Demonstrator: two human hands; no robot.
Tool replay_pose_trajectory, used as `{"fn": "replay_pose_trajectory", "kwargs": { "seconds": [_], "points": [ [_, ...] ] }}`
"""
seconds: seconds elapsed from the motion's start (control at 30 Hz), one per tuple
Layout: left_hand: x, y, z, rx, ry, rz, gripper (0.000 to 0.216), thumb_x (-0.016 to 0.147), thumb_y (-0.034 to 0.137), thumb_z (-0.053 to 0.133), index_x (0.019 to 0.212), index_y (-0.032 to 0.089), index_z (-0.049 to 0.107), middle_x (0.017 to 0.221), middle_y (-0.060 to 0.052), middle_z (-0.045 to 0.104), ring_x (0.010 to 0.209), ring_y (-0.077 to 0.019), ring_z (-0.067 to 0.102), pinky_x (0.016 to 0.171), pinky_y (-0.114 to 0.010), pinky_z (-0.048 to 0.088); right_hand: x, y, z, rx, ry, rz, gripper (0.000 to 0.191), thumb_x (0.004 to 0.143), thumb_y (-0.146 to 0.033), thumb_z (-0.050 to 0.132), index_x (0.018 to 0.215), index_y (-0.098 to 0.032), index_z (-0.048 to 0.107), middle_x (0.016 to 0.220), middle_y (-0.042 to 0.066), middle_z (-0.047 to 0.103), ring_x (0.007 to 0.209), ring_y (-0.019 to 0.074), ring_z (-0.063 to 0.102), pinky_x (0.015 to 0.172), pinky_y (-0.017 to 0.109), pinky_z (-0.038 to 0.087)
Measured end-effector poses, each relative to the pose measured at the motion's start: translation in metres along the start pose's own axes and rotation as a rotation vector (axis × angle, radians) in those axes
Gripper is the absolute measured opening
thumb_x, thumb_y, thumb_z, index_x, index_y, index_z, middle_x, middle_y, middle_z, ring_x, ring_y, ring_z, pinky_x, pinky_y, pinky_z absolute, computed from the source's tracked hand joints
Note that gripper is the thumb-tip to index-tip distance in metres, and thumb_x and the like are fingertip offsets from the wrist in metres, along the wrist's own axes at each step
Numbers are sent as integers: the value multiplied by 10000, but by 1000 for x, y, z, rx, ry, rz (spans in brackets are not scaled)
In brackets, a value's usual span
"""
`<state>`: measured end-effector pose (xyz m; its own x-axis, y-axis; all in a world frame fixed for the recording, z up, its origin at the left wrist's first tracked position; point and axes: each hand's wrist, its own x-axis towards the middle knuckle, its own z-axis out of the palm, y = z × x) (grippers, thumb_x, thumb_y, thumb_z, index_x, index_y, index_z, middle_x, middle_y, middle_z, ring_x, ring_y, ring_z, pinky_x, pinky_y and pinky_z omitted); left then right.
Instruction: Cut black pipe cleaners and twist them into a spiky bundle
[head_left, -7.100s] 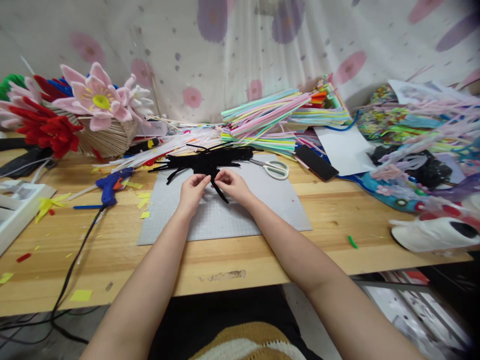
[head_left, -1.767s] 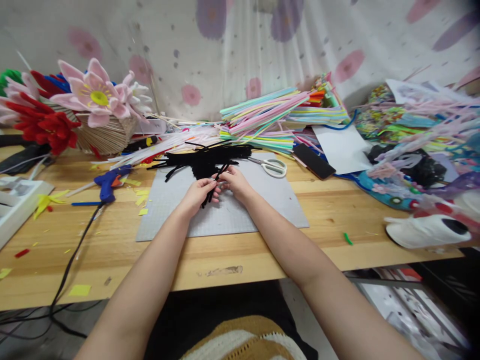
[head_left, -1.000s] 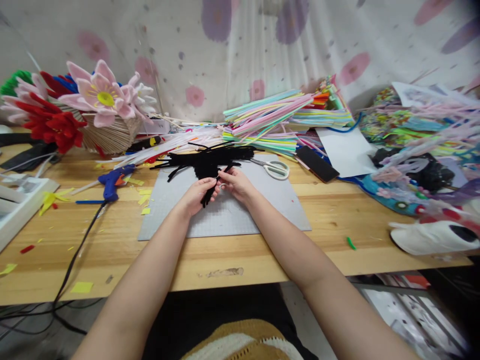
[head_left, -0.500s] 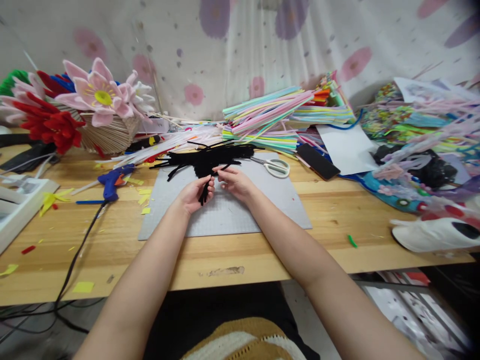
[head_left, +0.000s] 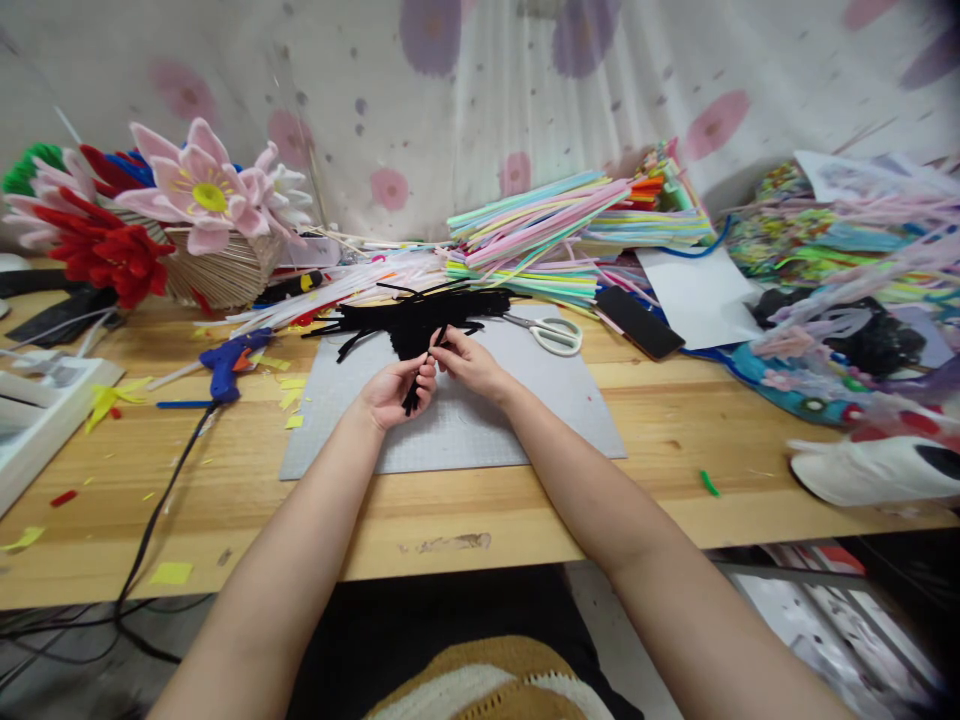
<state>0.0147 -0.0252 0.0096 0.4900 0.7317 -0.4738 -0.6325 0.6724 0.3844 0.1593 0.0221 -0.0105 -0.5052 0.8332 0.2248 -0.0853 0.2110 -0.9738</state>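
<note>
A bunch of black pipe cleaners (head_left: 427,312) lies across the far part of a grey cutting mat (head_left: 487,430). My left hand (head_left: 399,392) is closed around black pipe cleaners, whose ends stick out below its fingers. Just to its right, my right hand (head_left: 466,362) pinches a black pipe cleaner close to the left fingertips. The hands almost touch over the mat, and how the pieces join between them is too small to tell. Scissors (head_left: 556,336) with pale handles lie at the mat's upper right.
A blue glue gun (head_left: 225,368) with its cord lies left, near a white power strip (head_left: 52,410). Behind are pastel pipe cleaners (head_left: 540,225) and fuzzy flowers (head_left: 202,195). A dark phone (head_left: 639,322), white paper (head_left: 697,295) and a white roll (head_left: 874,470) are right.
My right hand's fingers have shifted slightly, with a short black end now rising above them. My left hand keeps its hold. The whole view has moved a little.
</note>
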Motion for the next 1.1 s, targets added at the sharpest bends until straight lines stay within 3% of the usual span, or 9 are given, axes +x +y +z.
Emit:
{"fn": "replay_pose_trajectory", "kwargs": {
  "seconds": [0.17,0.3,0.4,0.53,0.63,0.73,0.8,0.93,1.1],
  "points": [
    [5,1,2,285,112,166,151,848,149,468,744,114,573,548,21,508,447,-29,467,422,-114,366,1,-3,-2,-73,41,23,198,728,-374,587,729,-198,498,788,2,456,635,97,490,412,192,372],
    [9,-2,3,881,280,522,117,787,158,550,671,150,563,602,-10,576,539,-86,517,528,-184,393,4,-2,-8,-164,107,49,265,651,-395,651,661,-180,497,864,25,413,721,128,479,416,205,406],
    [12,-8,5,1287,486,826,100,752,184,593,656,192,565,654,-23,584,715,-152,551,597,-213,366,7,0,-8,-290,218,31,274,607,-373,695,624,-180,502,877,49,409,783,161,454,447,228,424],
    [17,-14,7,1369,600,979,62,749,220,596,689,212,584,709,-36,593,835,-187,555,626,-223,354,9,-2,-6,-292,294,12,237,631,-346,680,648,-182,510,905,54,416,764,149,463,517,256,467],
    [20,-13,9,1048,492,847,89,746,214,598,664,188,577,633,-17,592,664,-141,563,601,-216,395,9,-10,-13,-133,277,29,288,601,-333,704,799,-210,536,952,30,443,726,115,486,530,240,477],
    [18,-7,9,620,345,523,93,758,171,567,671,139,577,571,-11,584,492,-88,527,532,-206,441,8,-18,-30,80,298,25,489,571,-331,729,1001,-275,504,998,1,488,759,104,513,604,247,494],
    [13,-2,9,409,268,328,105,781,146,528,701,112,585,561,-7,574,454,-67,518,479,-185,450,7,-20,-39,122,260,10,437,595,-331,715,990,-267,538,969,-3,518,784,105,514,665,252,487],
    [5,4,9,228,185,134,155,829,130,466,741,92,588,565,-3,566,449,-60,537,440,-169,471,3,-18,-40,-94,50,-65,204,649,-311,692,828,-223,654,919,15,530,791,123,504,749,286,456],
    [3,3,9,194,130,29,171,849,145,456,739,96,577,557,-2,548,439,-61,535,433,-170,479,7,-13,-31,-354,-37,-173,113,702,-318,669,753,-217,679,890,35,518,905,176,491,750,305,428]
  ]
}}
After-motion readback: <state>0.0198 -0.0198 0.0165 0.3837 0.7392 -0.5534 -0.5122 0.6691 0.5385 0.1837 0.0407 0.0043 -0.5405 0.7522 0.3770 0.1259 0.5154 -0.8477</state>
